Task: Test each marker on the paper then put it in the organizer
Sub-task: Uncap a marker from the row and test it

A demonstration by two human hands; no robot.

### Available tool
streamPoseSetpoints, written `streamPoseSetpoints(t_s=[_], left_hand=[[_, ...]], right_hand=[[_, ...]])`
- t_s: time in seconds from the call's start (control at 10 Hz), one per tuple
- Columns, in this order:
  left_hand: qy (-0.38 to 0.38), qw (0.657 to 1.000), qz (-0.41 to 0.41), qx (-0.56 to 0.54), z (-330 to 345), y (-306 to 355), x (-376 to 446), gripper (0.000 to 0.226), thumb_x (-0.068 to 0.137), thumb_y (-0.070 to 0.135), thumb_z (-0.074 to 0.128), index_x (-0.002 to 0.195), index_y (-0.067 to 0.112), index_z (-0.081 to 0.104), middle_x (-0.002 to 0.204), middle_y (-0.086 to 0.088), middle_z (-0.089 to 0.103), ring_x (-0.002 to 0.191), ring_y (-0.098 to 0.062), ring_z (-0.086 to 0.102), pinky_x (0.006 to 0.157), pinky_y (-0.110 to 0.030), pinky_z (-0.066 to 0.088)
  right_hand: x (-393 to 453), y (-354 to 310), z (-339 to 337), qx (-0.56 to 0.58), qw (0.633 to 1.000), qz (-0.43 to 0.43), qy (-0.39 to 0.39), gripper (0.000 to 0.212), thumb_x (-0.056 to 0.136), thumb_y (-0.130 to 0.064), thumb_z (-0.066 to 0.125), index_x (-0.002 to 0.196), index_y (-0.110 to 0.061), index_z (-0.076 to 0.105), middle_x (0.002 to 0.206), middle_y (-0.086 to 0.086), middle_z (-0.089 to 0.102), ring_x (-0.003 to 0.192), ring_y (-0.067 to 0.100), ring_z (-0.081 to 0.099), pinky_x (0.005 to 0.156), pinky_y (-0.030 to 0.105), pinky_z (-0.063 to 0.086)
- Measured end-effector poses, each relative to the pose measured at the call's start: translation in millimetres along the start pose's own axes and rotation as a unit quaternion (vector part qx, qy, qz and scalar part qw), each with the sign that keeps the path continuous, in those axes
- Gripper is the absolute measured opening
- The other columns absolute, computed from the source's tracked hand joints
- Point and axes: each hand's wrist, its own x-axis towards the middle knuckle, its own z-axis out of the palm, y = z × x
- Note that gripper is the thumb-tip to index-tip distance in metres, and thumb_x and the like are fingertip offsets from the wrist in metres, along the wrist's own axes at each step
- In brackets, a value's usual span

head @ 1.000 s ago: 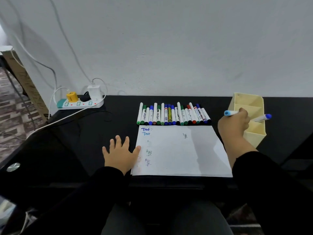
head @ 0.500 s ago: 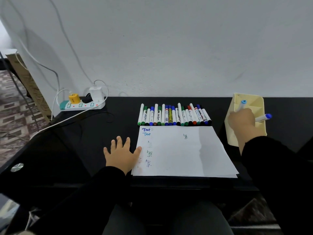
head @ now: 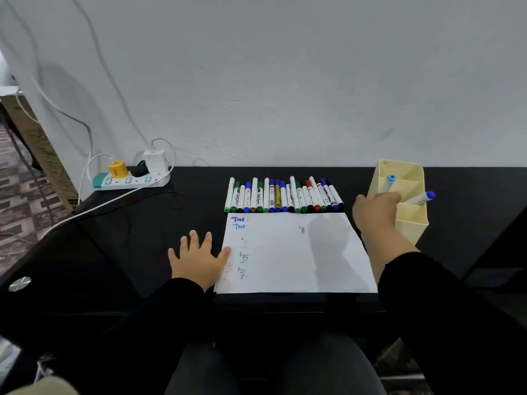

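Pressing flat on the black desk (head: 128,238), your left hand (head: 196,259) is lying with its fingers spread and straight, the thumb touching the left edge of the paper (head: 291,258). Your right hand (head: 373,212) is reaching to the cream organizer (head: 410,223) at the paper's right, its fingers lying at the organizer's near edge; you cannot tell from here whether they are gripping the light-blue marker (head: 388,183), which is standing tilted in a compartment just above them. A dark-blue marker (head: 422,197) is leaning out of the organizer to the right. The row of markers (head: 283,196) is lying side by side just behind the paper. A power strip (head: 131,179) is sitting at the desk's back left.
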Motion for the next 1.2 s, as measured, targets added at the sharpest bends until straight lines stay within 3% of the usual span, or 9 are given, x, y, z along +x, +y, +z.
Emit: streamPoseSetpoints(t_s=[0.1, 0.2, 0.4, 0.5, 0.6, 0.8, 1.0, 1.1, 1.2], left_hand=[[0.000, 1.000, 0.000, -0.003, 0, 0, 0, 0.070, 0.092, 0.065, 0.020, 0.150, 0.028, 0.010, 0.159, -0.004, 0.000, 0.145, -0.026, 0.000, 0.115, -0.051, 0.001], [0.000, 1.000, -0.006, 0.002, 1, 1, 2, 0.070, 0.091, 0.065, 0.021, 0.150, 0.029, 0.010, 0.159, -0.004, 0.000, 0.146, -0.026, -0.001, 0.115, -0.051, 0.001], [0.000, 1.000, -0.010, 0.007, 1, 2, 4, 0.070, 0.091, 0.064, 0.021, 0.150, 0.029, 0.009, 0.159, -0.003, -0.003, 0.146, -0.024, -0.003, 0.115, -0.051, 0.000], [0.006, 1.000, -0.010, 0.002, 2, 2, 5, 0.070, 0.091, 0.064, 0.022, 0.150, 0.030, 0.010, 0.159, -0.003, -0.002, 0.145, -0.024, -0.003, 0.114, -0.051, -0.001], [0.015, 1.000, -0.012, 0.000, 3, 3, 5, 0.070, 0.091, 0.064, 0.024, 0.150, 0.030, 0.011, 0.159, -0.002, -0.001, 0.145, -0.023, -0.003, 0.114, -0.051, -0.001], [0.014, 1.000, -0.019, 0.003, 6, 2, 8, 0.070, 0.090, 0.064, 0.024, 0.150, 0.030, 0.010, 0.159, -0.001, -0.003, 0.145, -0.022, -0.004, 0.114, -0.050, -0.001], [0.003, 1.000, -0.021, 0.006, 6, 2, 9, 0.069, 0.091, 0.063, 0.024, 0.150, 0.031, 0.008, 0.159, -0.001, -0.005, 0.145, -0.022, -0.006, 0.114, -0.050, -0.002], [0.003, 1.000, -0.020, 0.005, 5, 2, 9, 0.069, 0.091, 0.063, 0.024, 0.150, 0.031, 0.008, 0.159, -0.001, -0.005, 0.145, -0.022, -0.006, 0.114, -0.050, -0.002], [0.005, 1.000, -0.019, 0.001, 5, 2, 8, 0.069, 0.091, 0.063, 0.024, 0.150, 0.030, 0.009, 0.159, -0.001, -0.005, 0.145, -0.022, -0.006, 0.114, -0.050, -0.002]], right_hand=[[-1, 2, 10, -0.017, 0.999, -0.022, -0.032, 0.035, 0.092, -0.012, 0.051, 0.122, 0.004, 0.044, 0.117, 0.018, 0.053, 0.110, 0.033, 0.052, 0.087, 0.036, 0.041], [2, 1, 20, -0.033, 0.997, -0.041, -0.063, 0.028, 0.093, -0.014, 0.051, 0.118, -0.002, 0.046, 0.108, 0.010, 0.053, 0.106, 0.029, 0.054, 0.082, 0.031, 0.040], [31, -1, 51, -0.186, 0.976, -0.007, -0.110, 0.036, 0.094, -0.015, 0.055, 0.128, -0.006, 0.043, 0.124, 0.013, 0.054, 0.109, 0.025, 0.056, 0.080, 0.027, 0.043], [53, 4, 65, -0.249, 0.960, -0.027, -0.122, 0.036, 0.092, -0.011, 0.050, 0.127, -0.001, 0.047, 0.126, 0.019, 0.051, 0.116, 0.032, 0.051, 0.089, 0.035, 0.043], [64, 3, 73, -0.371, 0.915, -0.037, -0.153, 0.036, 0.092, -0.013, 0.049, 0.126, -0.001, 0.052, 0.124, 0.018, 0.053, 0.116, 0.031, 0.051, 0.086, 0.033, 0.042], [81, -6, 87, -0.534, 0.816, -0.051, -0.216, 0.034, 0.094, -0.016, 0.053, 0.126, -0.004, 0.051, 0.123, 0.014, 0.050, 0.117, 0.029, 0.049, 0.101, 0.038, 0.040], [81, -4, 87, -0.550, 0.801, -0.045, -0.232, 0.041, 0.092, -0.016, 0.058, 0.131, -0.007, 0.049, 0.132, 0.012, 0.048, 0.121, 0.027, 0.049, 0.100, 0.037, 0.043], [79, -2, 88, -0.537, 0.816, -0.046, -0.211, 0.036, 0.094, -0.016, 0.054, 0.128, -0.007, 0.050, 0.127, 0.012, 0.050, 0.117, 0.026, 0.051, 0.095, 0.035, 0.045], [77, -1, 89, -0.460, 0.869, -0.042, -0.175, 0.030, 0.096, -0.014, 0.047, 0.125, -0.006, 0.054, 0.123, 0.012, 0.053, 0.115, 0.028, 0.052, 0.085, 0.033, 0.044]])
